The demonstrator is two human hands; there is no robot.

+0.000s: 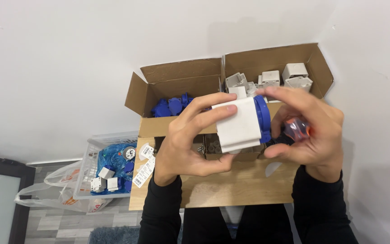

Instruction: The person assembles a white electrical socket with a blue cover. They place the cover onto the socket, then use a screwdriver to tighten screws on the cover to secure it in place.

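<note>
While left hand [190, 140] is gripping white plastic socket housing with blue round flange [242, 124], fingers curled around it above wooden table [231, 185], right hand [310, 131] is clasping orange-handled tool [296, 129], fingertips touching flange.

This looks like a room in a home pressed into service as a small assembly bench. A narrow wooden table [231, 190] sits tight in the corner of plain white walls [68, 58], and on it stand two open cardboard boxes: the left box [177, 86] full of blue plastic parts, the right box [276, 58] full of white plastic housings. Down on the grey laminate floor [55, 226], there's a clear plastic crate [96, 144] with more blue and white pieces and loose paper tags [143, 167], a plastic shopping bag [55, 192] beside it, and a shaggy blue rug [113, 235] underfoot. Homely floor, piecework stock.
</note>
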